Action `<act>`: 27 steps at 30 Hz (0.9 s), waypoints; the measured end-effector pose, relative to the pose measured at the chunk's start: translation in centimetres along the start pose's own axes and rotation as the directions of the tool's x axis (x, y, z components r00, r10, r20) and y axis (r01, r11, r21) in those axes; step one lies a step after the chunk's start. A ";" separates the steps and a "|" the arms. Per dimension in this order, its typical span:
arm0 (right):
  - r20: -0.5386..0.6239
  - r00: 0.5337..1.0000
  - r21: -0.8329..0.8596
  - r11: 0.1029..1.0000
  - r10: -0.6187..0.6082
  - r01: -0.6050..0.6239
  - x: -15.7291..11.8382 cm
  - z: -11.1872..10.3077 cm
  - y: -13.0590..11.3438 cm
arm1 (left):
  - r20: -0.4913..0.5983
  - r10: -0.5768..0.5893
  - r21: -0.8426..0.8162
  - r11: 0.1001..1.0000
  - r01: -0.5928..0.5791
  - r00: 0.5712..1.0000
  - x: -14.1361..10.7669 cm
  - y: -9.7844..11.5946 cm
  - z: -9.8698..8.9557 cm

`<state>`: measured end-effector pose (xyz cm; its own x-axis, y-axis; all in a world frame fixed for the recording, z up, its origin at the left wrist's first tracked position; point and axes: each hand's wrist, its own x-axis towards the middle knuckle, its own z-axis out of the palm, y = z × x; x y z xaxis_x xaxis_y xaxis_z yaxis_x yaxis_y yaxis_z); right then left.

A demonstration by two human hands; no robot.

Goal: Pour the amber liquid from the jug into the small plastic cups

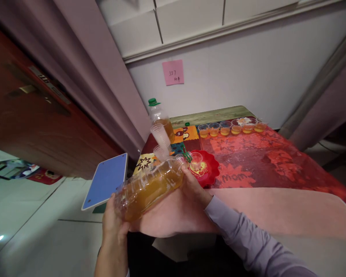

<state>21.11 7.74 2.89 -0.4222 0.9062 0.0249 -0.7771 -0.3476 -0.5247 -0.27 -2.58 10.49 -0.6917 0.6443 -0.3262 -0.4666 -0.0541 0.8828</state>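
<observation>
- Your left hand (113, 221) clasps the ribbed plastic bottle (152, 188) by its base, your right hand (194, 188) near its neck.
- Bottle tilted over the table's near left corner, beside scalloped red dish (212, 169).

Amber liquid (153, 197), clear bottle (150, 181), red tray (212, 166) with yellow print (201, 172), pink note (173, 72).

The place looks like a room in a home. A reddish-brown door (72, 123) with a metal handle (27, 89) fills the left side, and a mauve curtain (85, 73) hangs between it and the plain white wall (236, 65). More curtain drapes the far right. The floor (46, 238) is pale tile. The brightly printed cloth (265, 154), with "mom" lettered on it, looks domestic, though a pink note (173, 72) numbered 357 is stuck to the wall.
</observation>
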 end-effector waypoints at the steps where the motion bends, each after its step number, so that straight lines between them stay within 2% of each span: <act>1: 0.000 1.000 0.002 1.000 -0.007 0.007 0.0 0.0 0.0 | -0.012 0.008 0.016 1.000 -0.008 1.000 -0.1 0.1 0.2; 6: -0.009 1.000 -0.007 1.000 0.023 -0.023 0.1 -0.3 -0.1 | -0.072 0.035 0.063 0.998 -0.030 0.997 -0.5 0.2 0.7; 17: -0.002 1.000 0.013 1.000 0.021 -0.021 0.1 -0.4 -0.3 | -0.135 -0.029 0.047 0.998 0.036 0.990 -1.0 0.7 1.5; 27: -0.002 1.000 0.015 1.000 0.023 -0.023 0.2 -0.3 -0.5 | -0.089 0.021 0.081 0.997 -0.014 0.996 -0.6 0.4 1.1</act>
<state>21.57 8.16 2.89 -0.4386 0.8986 0.0109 -0.7742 -0.3717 -0.5124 0.52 -2.18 11.39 -0.7480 0.5724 -0.3360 -0.4104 -0.0009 0.9119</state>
